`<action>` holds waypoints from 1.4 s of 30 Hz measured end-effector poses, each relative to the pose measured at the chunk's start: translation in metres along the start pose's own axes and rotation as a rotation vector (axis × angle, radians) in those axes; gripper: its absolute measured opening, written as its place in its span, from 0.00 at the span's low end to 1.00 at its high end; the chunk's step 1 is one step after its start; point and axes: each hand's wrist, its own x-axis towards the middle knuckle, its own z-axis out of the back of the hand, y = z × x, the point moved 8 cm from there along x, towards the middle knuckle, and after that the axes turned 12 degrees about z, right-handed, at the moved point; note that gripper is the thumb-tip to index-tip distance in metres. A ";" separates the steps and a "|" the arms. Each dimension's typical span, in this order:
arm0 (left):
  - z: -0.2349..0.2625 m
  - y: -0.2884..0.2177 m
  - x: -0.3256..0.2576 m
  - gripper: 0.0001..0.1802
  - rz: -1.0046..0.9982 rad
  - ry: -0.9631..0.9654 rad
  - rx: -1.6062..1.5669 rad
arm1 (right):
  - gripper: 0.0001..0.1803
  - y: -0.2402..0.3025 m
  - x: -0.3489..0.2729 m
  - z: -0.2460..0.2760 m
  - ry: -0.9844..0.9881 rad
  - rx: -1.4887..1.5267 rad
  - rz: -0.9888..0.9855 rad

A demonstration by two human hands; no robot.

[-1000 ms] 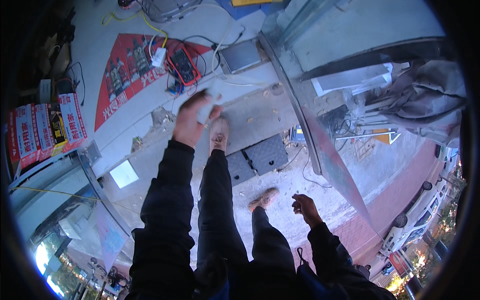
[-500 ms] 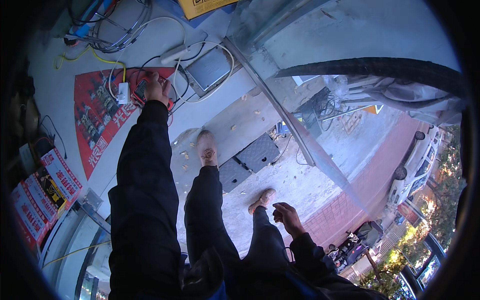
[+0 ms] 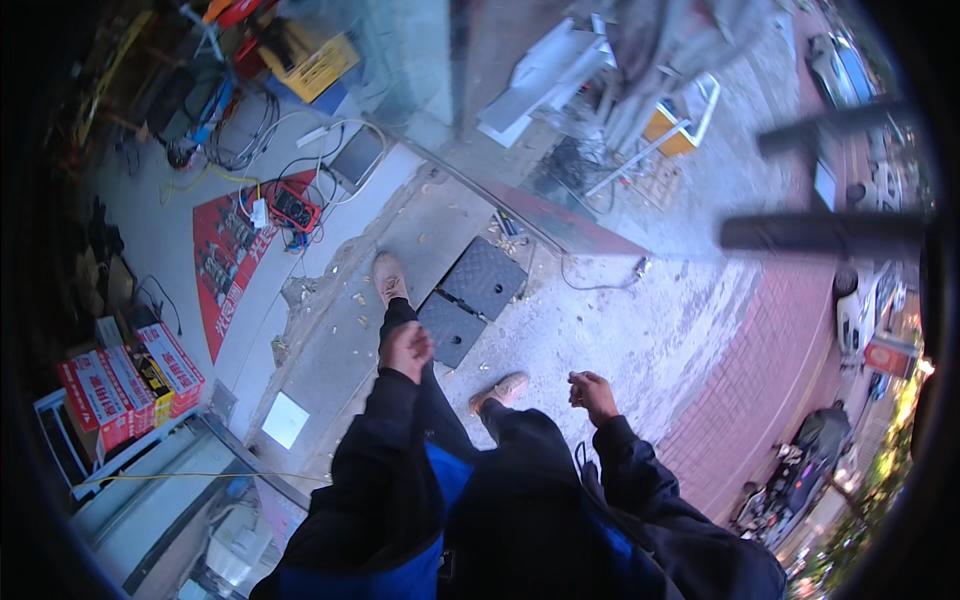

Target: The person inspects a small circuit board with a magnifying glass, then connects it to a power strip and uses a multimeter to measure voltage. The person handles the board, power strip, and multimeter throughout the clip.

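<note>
My left hand (image 3: 407, 350) is drawn in above my left leg, away from the counter. Motion smears its fingers, so I cannot tell how they are held. My right hand (image 3: 594, 396) hangs over the pavement to the right of my right shoe (image 3: 499, 393). Its fingers are curled in together; what they hold, if anything, is too small to make out. On a red printed sheet (image 3: 222, 285) at the left lies a red multimeter (image 3: 295, 208) with a dark face, apart from both hands. A white plug block (image 3: 259, 213) sits beside it among cables.
Two dark ground covers (image 3: 486, 281) lie in front of my left shoe (image 3: 390, 278). A glass panel's lower edge (image 3: 540, 225) crosses ahead. Red-and-white boxes (image 3: 120, 385) are stacked left; a yellow crate (image 3: 318, 68) stands far left. A silver flat box (image 3: 357, 157) lies behind the multimeter.
My left hand has left the multimeter and come back toward my body. The view has swung, showing more of the pavement. My right hand stays low with curled fingers.
</note>
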 end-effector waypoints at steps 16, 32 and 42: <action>-0.326 0.297 -0.153 0.15 -0.109 0.360 1.199 | 0.15 0.022 -0.087 0.291 0.098 -0.025 0.368; -0.658 0.538 -0.183 0.10 -0.375 0.667 1.310 | 0.11 0.146 -0.087 0.459 0.943 -0.138 0.214; -0.650 0.596 -0.131 0.15 -0.329 0.230 0.698 | 0.11 0.146 -0.032 0.525 1.326 -0.360 -0.212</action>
